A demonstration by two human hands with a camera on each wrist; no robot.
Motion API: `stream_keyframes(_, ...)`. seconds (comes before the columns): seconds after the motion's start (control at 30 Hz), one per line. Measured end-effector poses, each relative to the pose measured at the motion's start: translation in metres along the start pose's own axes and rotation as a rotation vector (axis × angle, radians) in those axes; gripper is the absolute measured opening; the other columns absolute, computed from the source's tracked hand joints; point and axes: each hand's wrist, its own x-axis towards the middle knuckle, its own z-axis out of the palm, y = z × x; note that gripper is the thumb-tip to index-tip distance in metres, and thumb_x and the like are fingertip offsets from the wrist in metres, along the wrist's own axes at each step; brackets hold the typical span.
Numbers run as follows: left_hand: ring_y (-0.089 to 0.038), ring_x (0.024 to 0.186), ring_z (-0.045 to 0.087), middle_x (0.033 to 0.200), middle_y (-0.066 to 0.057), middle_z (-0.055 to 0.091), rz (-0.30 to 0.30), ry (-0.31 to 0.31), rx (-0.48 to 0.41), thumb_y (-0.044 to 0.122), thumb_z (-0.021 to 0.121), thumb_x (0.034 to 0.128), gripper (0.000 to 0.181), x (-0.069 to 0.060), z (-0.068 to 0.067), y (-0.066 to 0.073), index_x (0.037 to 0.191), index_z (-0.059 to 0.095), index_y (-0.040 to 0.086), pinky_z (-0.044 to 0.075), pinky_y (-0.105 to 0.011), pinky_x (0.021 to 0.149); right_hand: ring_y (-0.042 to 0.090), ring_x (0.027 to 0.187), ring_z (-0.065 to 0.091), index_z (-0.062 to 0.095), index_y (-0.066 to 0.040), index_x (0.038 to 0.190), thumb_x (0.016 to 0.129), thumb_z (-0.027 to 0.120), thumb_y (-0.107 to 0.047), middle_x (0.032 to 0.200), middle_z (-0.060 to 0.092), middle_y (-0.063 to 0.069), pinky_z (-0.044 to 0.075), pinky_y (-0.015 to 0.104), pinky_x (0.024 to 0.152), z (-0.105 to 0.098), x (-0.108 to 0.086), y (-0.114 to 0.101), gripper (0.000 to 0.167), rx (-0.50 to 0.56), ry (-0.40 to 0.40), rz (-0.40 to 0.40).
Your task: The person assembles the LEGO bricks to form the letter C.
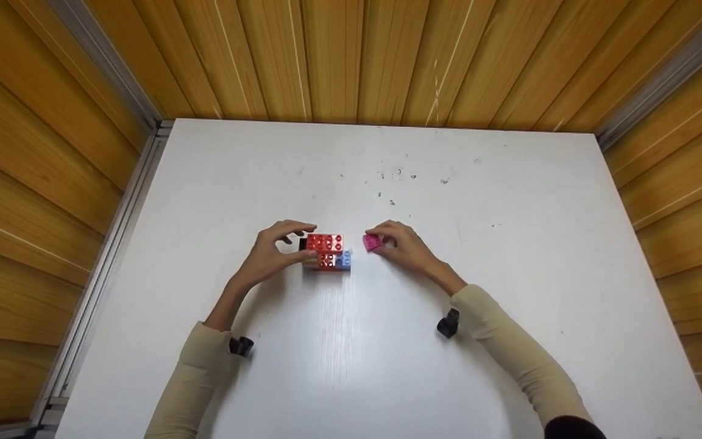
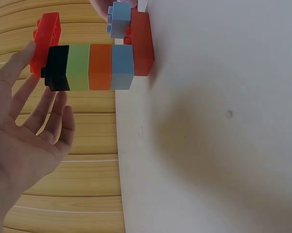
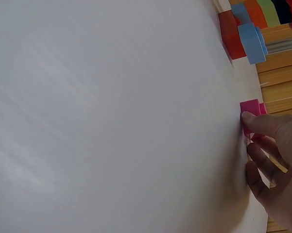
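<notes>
A stack of toy building bricks stands on the table in front of me. A long red brick (image 2: 144, 48) forms its base, with a light blue brick (image 1: 344, 260) on one end. From the other end rises a column of another blue brick (image 2: 122, 68), an orange brick (image 2: 100, 68), a green brick (image 2: 78, 68) and a black brick (image 2: 58, 69). My left hand (image 1: 267, 253) pinches the red brick (image 1: 325, 242) at the top between thumb and fingers. To the right of the stack, my right hand (image 1: 410, 249) pinches a small pink brick (image 3: 249, 116) at the tabletop, apart from the stack.
The white table (image 1: 387, 360) bears small dark marks beyond the hands. Wood-patterned walls (image 1: 333, 61) stand at the back and both sides, with metal framing (image 1: 116, 244) at the left. A black wrist device (image 1: 448, 324) hangs at the right sleeve.
</notes>
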Motion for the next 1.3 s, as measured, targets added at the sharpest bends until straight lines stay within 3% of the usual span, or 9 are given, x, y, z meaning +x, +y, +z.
stream_keyframes(0.2, -0.029, 0.116, 0.060, 0.126, -0.012, 0.071, 0.039, -0.024, 0.005, 0.020, 0.085, 0.0845, 0.048, 0.006, 0.004, 0.008, 0.129, 0.070, 0.009, 0.048, -0.058, 0.095, 0.027, 0.102, 0.064, 0.069, -0.005, 0.130, 0.089, 0.078, -0.010, 0.117, 0.071, 0.014, 0.051, 0.039, 0.088, -0.003, -0.011, 0.000, 0.043, -0.014, 0.007, -0.006)
stream_keyframes(0.47, -0.023, 0.110, 0.060, 0.120, -0.006, 0.073, 0.075, -0.044, 0.045, 0.018, 0.084, 0.0847, 0.035, 0.010, 0.010, 0.010, 0.119, 0.077, 0.015, 0.048, -0.035, 0.090, 0.028, 0.089, 0.062, 0.069, 0.000, 0.128, 0.084, 0.083, -0.009, 0.105, 0.070, 0.014, 0.049, 0.031, 0.078, -0.009, -0.029, -0.003, 0.047, 0.033, 0.033, -0.025)
stream_keyframes(0.67, -0.021, 0.110, 0.059, 0.118, -0.005, 0.073, 0.062, -0.040, 0.046, 0.021, 0.085, 0.0844, 0.035, 0.011, 0.009, 0.009, 0.119, 0.077, 0.018, 0.048, -0.036, 0.091, 0.027, 0.089, 0.064, 0.072, -0.002, 0.122, 0.085, 0.082, -0.009, 0.107, 0.071, 0.013, 0.049, 0.027, 0.075, -0.014, -0.037, -0.015, 0.039, 0.013, 0.078, -0.098)
stream_keyframes(0.93, -0.019, 0.107, 0.060, 0.118, -0.004, 0.073, 0.071, -0.041, 0.059, 0.023, 0.085, 0.0842, 0.038, 0.009, 0.010, 0.008, 0.121, 0.076, 0.017, 0.051, -0.032, 0.089, 0.028, 0.095, 0.064, 0.071, -0.007, 0.125, 0.088, 0.082, -0.020, 0.109, 0.070, 0.009, 0.054, 0.033, 0.075, -0.010, -0.039, -0.047, 0.041, 0.060, 0.052, -0.128)
stream_keyframes(1.1, -0.023, 0.107, 0.061, 0.118, -0.006, 0.074, 0.086, -0.025, 0.047, 0.020, 0.085, 0.0841, 0.039, 0.010, 0.011, 0.006, 0.121, 0.076, 0.014, 0.052, -0.035, 0.089, 0.031, 0.097, 0.067, 0.071, -0.009, 0.126, 0.088, 0.081, -0.021, 0.111, 0.072, 0.009, 0.057, 0.039, 0.078, -0.005, -0.036, -0.064, 0.041, 0.067, 0.049, -0.163)
stream_keyframes(1.3, -0.026, 0.106, 0.062, 0.117, -0.008, 0.073, 0.087, -0.016, 0.057, 0.019, 0.085, 0.0838, 0.039, 0.011, 0.013, 0.009, 0.121, 0.075, 0.012, 0.053, -0.039, 0.088, 0.030, 0.093, 0.068, 0.070, -0.006, 0.126, 0.087, 0.082, -0.018, 0.107, 0.073, 0.010, 0.057, 0.038, 0.077, 0.003, -0.029, -0.074, 0.043, 0.074, 0.080, -0.180)
